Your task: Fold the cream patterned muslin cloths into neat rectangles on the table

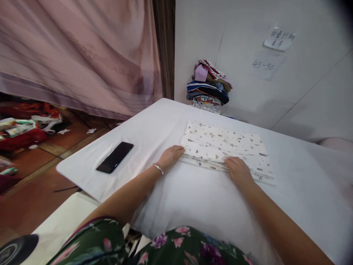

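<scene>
Head view, one person seated at the near edge of a white-covered tabletop [193, 195], both bare forearms reaching forward.

Item in hand: folded cloth [223, 145], white with small scattered prints. It is folded into a flat rectangle of several layers and lies about mid-tabletop, nearer the far edge than the near one. Its long side runs left to right and it sits slightly skewed to the tabletop edges.

Left hand [171, 156]: knuckles up, resting against the cloth's near-left corner. Grip: the fingers curl toward the layered edge. Cannot tell whether they pinch a layer or only press against it. There is a thin bracelet [158, 168] on the wrist.

Right hand [238, 171]: palm down on the cloth's near edge, toward its right half. Grip: the fingers are extended and lie flat on the fabric, pinching nothing.

The hands are apart, with a stretch of the cloth's near edge bare between them.

Other items:
- Black phone [115, 157], face up near the tabletop's left corner, well apart from the cloth.
- Stack of folded clothes [209, 86], mixed colours, at the far corner against the white wall.
- Two paper notes [279, 38] with handwriting on the wall above the far edge. The lower one reads "45-50".
- Pink curtain [82, 55] beyond the left edge.
</scene>
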Action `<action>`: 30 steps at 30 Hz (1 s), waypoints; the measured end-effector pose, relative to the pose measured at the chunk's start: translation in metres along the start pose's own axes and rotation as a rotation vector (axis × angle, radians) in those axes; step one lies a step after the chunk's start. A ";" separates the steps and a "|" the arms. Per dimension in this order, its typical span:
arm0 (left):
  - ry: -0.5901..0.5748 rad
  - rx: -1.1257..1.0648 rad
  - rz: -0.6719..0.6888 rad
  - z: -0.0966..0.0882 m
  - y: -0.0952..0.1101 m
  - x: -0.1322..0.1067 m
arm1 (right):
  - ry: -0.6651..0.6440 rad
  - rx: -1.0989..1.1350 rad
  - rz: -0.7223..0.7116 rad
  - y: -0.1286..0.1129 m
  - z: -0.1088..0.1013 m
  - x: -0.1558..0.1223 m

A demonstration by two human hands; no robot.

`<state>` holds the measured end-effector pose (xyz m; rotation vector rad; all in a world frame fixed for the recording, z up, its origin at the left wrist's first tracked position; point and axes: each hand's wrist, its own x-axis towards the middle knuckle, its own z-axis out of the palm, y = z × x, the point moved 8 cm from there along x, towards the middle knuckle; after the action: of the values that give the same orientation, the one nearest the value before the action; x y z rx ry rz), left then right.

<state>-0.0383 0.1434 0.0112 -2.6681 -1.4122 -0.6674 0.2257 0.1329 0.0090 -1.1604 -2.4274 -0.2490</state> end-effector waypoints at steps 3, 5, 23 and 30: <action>0.000 0.000 0.003 0.001 0.003 0.001 | -0.037 -0.014 -0.022 0.001 0.003 -0.001; -0.019 0.002 -0.007 0.002 0.002 0.000 | -0.044 -0.014 -0.011 0.003 0.005 -0.002; -0.118 0.296 0.151 -0.007 0.026 0.026 | -0.272 0.117 -0.004 -0.004 0.002 0.004; -0.009 0.246 0.122 -0.042 0.024 0.012 | -0.239 0.128 0.009 -0.001 0.001 -0.001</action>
<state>-0.0279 0.1284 0.0576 -2.5407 -1.2315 -0.4402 0.2247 0.1321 0.0074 -1.2030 -2.5978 0.0509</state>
